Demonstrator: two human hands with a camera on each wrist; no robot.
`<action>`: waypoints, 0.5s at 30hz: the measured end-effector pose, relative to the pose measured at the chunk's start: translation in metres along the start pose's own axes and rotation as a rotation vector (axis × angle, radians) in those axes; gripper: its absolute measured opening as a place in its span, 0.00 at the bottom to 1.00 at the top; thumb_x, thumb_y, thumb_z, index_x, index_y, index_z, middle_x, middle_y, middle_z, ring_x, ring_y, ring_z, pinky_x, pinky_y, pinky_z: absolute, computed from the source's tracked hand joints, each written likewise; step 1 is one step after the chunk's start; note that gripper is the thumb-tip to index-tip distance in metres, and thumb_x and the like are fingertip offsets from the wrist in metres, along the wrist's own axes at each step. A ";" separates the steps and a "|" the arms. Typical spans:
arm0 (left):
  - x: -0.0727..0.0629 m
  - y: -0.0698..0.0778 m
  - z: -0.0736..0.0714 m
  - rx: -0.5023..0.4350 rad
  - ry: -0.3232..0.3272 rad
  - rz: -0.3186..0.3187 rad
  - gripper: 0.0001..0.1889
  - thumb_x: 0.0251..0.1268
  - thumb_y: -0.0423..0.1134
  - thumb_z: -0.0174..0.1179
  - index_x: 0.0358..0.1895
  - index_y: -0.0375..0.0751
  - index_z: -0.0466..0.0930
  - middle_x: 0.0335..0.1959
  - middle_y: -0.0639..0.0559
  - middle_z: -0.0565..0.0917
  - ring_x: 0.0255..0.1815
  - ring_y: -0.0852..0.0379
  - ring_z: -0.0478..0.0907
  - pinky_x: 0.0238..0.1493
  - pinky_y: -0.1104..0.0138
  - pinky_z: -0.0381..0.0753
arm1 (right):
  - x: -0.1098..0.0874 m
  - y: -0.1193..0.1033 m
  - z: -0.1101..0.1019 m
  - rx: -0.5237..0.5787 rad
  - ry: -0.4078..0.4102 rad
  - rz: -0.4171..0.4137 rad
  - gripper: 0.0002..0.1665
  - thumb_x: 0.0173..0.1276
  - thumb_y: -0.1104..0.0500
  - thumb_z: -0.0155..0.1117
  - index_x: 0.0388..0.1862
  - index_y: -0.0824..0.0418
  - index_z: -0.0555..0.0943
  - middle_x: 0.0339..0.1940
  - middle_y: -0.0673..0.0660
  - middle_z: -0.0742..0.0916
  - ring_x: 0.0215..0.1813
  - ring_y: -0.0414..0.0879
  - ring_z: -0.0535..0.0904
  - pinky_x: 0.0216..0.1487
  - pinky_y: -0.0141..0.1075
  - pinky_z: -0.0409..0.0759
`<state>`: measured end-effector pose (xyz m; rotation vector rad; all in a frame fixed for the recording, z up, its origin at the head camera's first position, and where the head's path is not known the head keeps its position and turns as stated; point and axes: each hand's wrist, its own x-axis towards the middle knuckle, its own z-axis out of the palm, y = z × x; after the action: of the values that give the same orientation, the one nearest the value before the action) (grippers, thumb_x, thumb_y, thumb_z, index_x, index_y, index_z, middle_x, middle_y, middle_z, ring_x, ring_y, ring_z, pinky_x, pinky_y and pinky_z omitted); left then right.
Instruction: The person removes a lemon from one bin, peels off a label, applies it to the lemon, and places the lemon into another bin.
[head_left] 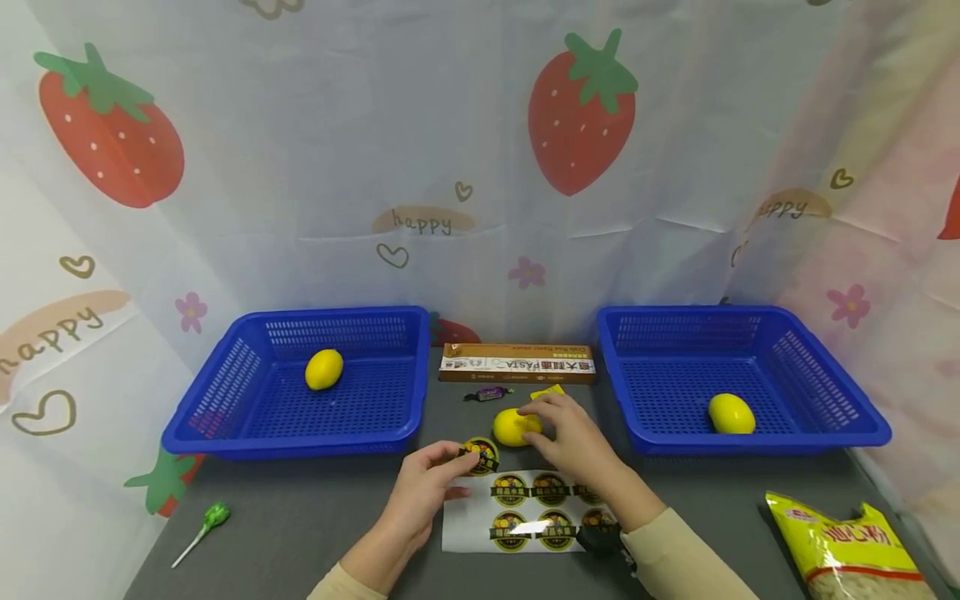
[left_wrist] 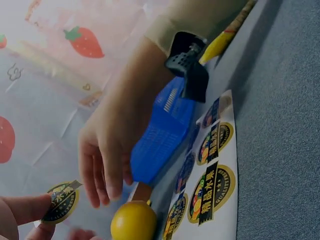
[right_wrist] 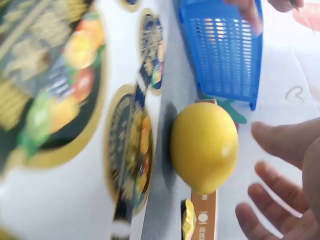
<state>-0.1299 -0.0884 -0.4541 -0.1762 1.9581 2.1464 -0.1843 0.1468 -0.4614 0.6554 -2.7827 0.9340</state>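
A dark grey worktop (head_left: 285, 533) stands before a pale cloth curtain (head_left: 337, 125) printed with strawberries. At its near right corner lies a shiny yellow plastic food bag (head_left: 847, 542), and near its left edge a green-wrapped lollipop (head_left: 215, 515) on a white stick. Between them, a glossy white sheet of round black-and-gold stickers (head_left: 529, 508) lies flat toward the near edge, presumably so both hands reach it easily.

The left hand (head_left: 420, 492) pinches one loose round sticker (head_left: 483, 457) by its edge between thumb and forefinger, which seems to keep most of its back off the skin. Just beyond the sheet's far edge, a smooth yellow lemon (head_left: 512, 427) rests on the worktop. The right hand (head_left: 573, 437) hovers beside it with fingers spread and gripping nothing; the right wrist view shows a gap between them.

Two blue plastic baskets, one left (head_left: 292, 442) and one right (head_left: 757, 441), flank this spot, each holding one lemon, probably leaving the middle for handwork. Farther on lie a purple-wrapped candy (head_left: 490, 393), a small yellow packet (head_left: 551, 390) and, toward the far edge, a long brown-and-white pasta box (head_left: 517, 364).
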 end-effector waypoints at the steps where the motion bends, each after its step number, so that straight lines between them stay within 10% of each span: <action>1: 0.001 0.000 0.000 0.011 0.004 0.009 0.13 0.66 0.41 0.69 0.44 0.33 0.84 0.36 0.52 0.86 0.38 0.57 0.83 0.40 0.61 0.87 | 0.003 0.000 0.002 0.003 0.014 0.015 0.21 0.64 0.59 0.75 0.56 0.56 0.85 0.56 0.55 0.84 0.59 0.55 0.79 0.57 0.51 0.80; 15: 0.006 -0.002 0.000 0.030 0.087 0.048 0.15 0.61 0.36 0.72 0.45 0.29 0.84 0.31 0.51 0.90 0.26 0.59 0.82 0.35 0.67 0.85 | 0.025 0.001 0.021 0.011 -0.137 0.163 0.38 0.55 0.58 0.82 0.66 0.55 0.79 0.64 0.62 0.80 0.64 0.61 0.74 0.64 0.60 0.75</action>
<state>-0.1356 -0.0876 -0.4576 -0.2228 2.0615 2.1726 -0.2066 0.1258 -0.4727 0.5188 -2.9918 0.9682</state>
